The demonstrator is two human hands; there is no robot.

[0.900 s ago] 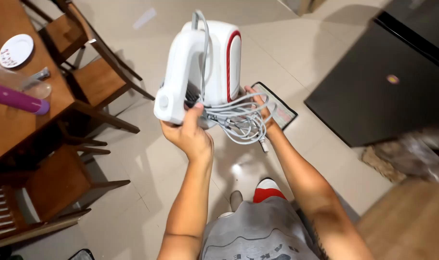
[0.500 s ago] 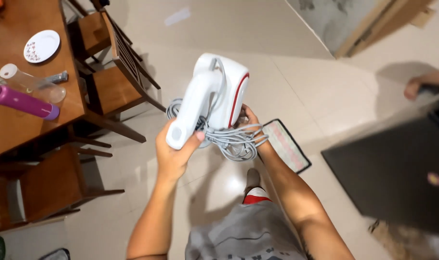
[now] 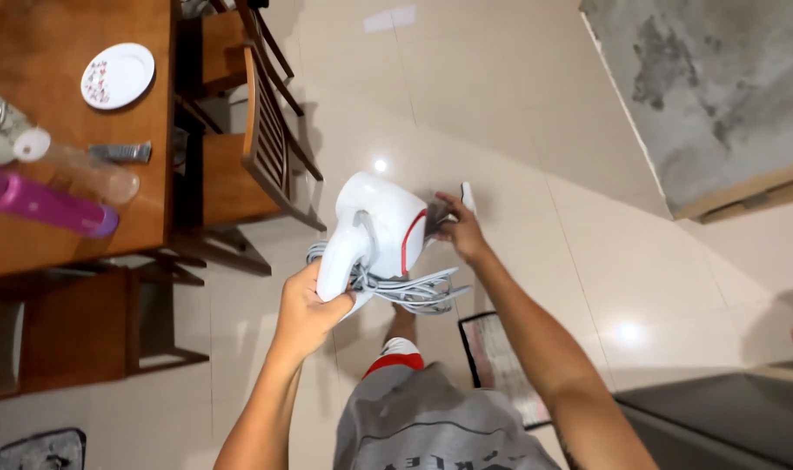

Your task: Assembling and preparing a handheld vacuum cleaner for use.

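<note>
Above the tiled floor (image 3: pixel 518 130), left hand (image 3: pixel 305 309) grips the white appliance (image 3: pixel 374 235) firmly while right hand (image 3: pixel 459 231) pinches its grey cord (image 3: pixel 414 292), best gathered in tidy loops.

A person's left hand (image 3: pixel 305 313) is gripping the handle of a white hand mixer with red trim (image 3: pixel 374 235). The right hand (image 3: pixel 460 231), at three o'clock of it, is pinching its grey cord (image 3: pixel 409 292), which is hanging in loops beneath. At ten o'clock, a wooden table (image 3: pixel 57 244) is carrying a small plate (image 3: pixel 118 76) and a purple bottle (image 3: pixel 40 202).
</note>
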